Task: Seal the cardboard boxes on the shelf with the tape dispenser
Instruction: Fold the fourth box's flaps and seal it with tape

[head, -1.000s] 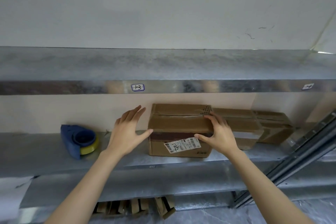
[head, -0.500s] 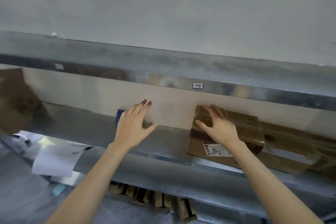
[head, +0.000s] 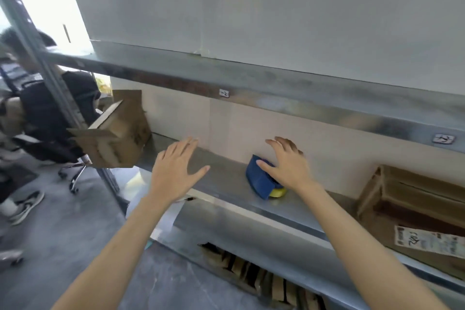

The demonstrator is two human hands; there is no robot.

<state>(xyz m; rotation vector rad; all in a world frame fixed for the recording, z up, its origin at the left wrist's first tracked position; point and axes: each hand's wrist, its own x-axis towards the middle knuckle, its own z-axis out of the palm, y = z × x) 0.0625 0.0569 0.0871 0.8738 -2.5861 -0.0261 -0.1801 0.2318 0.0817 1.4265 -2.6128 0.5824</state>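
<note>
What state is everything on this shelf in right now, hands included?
tape dispenser: lying on the shelf, yellow roll loaded.
right hand: open, over the tape dispenser, not gripping it.
left hand: open, fingers spread, holding nothing.
left box: flaps open, unsealed.
right box: flaps down; seal unclear.

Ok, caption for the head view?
Right hand over the blue tape dispenser on the metal shelf, left hand open, unsealed box at left.
</note>
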